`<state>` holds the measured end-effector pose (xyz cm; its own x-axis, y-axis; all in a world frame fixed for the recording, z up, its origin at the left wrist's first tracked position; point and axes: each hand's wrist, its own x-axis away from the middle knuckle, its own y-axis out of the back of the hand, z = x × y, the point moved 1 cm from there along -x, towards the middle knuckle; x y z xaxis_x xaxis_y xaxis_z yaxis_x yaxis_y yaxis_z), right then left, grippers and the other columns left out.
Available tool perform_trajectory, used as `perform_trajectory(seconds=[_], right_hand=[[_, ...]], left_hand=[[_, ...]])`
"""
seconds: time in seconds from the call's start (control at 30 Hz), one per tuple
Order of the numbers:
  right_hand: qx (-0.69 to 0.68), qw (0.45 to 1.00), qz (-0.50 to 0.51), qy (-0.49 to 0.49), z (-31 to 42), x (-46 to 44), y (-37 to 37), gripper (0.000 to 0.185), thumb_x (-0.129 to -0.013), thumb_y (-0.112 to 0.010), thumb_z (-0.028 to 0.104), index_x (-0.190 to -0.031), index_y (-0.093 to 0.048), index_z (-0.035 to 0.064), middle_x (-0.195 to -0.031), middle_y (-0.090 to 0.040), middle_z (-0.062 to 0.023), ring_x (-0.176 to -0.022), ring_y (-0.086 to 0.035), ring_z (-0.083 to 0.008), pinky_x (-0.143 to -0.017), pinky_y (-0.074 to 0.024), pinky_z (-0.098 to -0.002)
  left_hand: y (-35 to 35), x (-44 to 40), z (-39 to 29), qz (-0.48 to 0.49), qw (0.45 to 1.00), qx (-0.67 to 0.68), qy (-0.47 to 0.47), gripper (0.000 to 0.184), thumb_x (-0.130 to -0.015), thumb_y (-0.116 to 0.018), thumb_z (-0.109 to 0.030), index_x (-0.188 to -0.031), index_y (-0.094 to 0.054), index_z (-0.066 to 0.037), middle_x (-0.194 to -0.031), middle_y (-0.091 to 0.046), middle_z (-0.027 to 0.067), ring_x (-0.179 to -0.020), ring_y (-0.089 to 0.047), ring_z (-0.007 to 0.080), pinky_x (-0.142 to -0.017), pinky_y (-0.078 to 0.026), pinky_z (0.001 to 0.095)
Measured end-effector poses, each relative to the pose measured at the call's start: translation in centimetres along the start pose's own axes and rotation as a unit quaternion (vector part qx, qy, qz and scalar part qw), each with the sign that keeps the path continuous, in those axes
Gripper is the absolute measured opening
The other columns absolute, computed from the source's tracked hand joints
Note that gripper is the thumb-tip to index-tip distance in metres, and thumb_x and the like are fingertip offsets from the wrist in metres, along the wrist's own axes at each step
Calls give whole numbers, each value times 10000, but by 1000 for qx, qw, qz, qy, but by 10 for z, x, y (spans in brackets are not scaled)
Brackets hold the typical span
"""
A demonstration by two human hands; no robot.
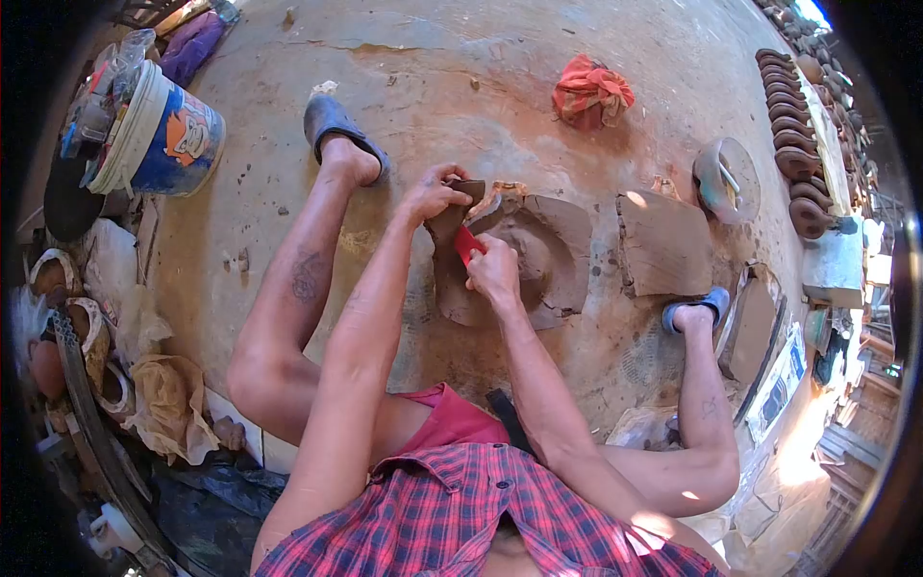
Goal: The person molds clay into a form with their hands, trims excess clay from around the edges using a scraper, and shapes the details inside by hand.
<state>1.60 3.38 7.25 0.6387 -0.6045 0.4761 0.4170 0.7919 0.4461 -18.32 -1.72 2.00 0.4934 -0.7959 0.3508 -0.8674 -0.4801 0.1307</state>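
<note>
On the floor before me lies a wide piece of brown clay with a rounded, bowl-like form pressed into its middle. My right hand is closed on a small red scraper, whose edge meets the clay's left part. At the upper left corner, the fingers of my left hand are bent around a raised clay flap. A pale orange, irregular rim shows at the clay's top edge, partly covered. To the right rests a separate flat clay slab.
A red cloth bundle lies farther ahead. Beyond the slab is a round basin with a stick-like tool in it. A white and blue bucket stands at left. Rows of curved brown clay pieces line the right side.
</note>
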Motion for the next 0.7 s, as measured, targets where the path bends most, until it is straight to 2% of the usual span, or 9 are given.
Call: perform_trajectory(seconds=[0.1, 0.17, 0.37, 0.43, 0.47, 0.53, 0.7], right_hand=[[30, 999, 29, 23, -6, -3, 1, 248, -954, -588, 81, -1137, -743, 19, -742, -735, -209, -583, -747, -278, -600, -596, -419], [49, 997, 55, 27, -9, -2, 3, 260, -956, -585, 90, -1152, -743, 25, -735, -735, -191, -584, -749, -259, -590, -592, -399], [131, 981, 115, 90, -13, -6, 13, 259, -929, -591, 80, -1129, -747, 34, -732, -722, -220, -637, -763, -304, -626, -604, -417], [168, 959, 93, 206, -22, -11, 10, 274, -915, -596, 66, -1143, -743, 21, -763, -730, -229, -639, -762, -316, -629, -605, -423], [165, 961, 93, 202, -28, -14, 10, 274, -915, -596, 66, -1143, -743, 21, -763, -730, -229, -639, -762, -316, -629, -605, -423], [118, 967, 174, 144, -23, -14, 16, 303, -895, -598, 35, -1160, -742, 12, -794, -741, -225, -635, -761, -310, -617, -603, -429], [142, 956, 216, 139, -19, -14, 19, 334, -869, -592, 2, -1167, -743, 1, -792, -746, -205, -616, -756, -280, -584, -595, -418]], left_hand=[[5, 11, -1, -36, 999, 25, -25, 354, -771, -850, -84, -1099, -718, -88, -959, -692, 49, -892, -646, 175, -782, -518, 341], [10, 22, -9, -58, 997, 55, 19, 344, -776, -849, -78, -1094, -718, -86, -954, -694, 46, -881, -656, 174, -777, -515, 334], [21, 44, -10, -112, 990, 86, -6, 349, -768, -862, -49, -1086, -719, -66, -960, -706, 42, -879, -662, 158, -777, -529, 312], [23, 55, -9, -124, 986, 107, -7, 353, -762, -867, -47, -1081, -717, -63, -957, -709, 45, -877, -659, 153, -774, -535, 305], [24, 61, -8, -157, 982, 99, -30, 344, -763, -869, -44, -1073, -721, -67, -958, -704, 36, -876, -656, 147, -781, -536, 302], [25, 69, -7, -203, 973, 96, -43, 326, -772, -874, -46, -1061, -727, -80, -957, -690, 14, -874, -649, 135, -785, -536, 297], [21, 84, 3, -223, 968, 104, -35, 359, -799, -872, -27, -1109, -704, -95, -986, -719, 16, -889, -671, 122, -807, -528, 277]])
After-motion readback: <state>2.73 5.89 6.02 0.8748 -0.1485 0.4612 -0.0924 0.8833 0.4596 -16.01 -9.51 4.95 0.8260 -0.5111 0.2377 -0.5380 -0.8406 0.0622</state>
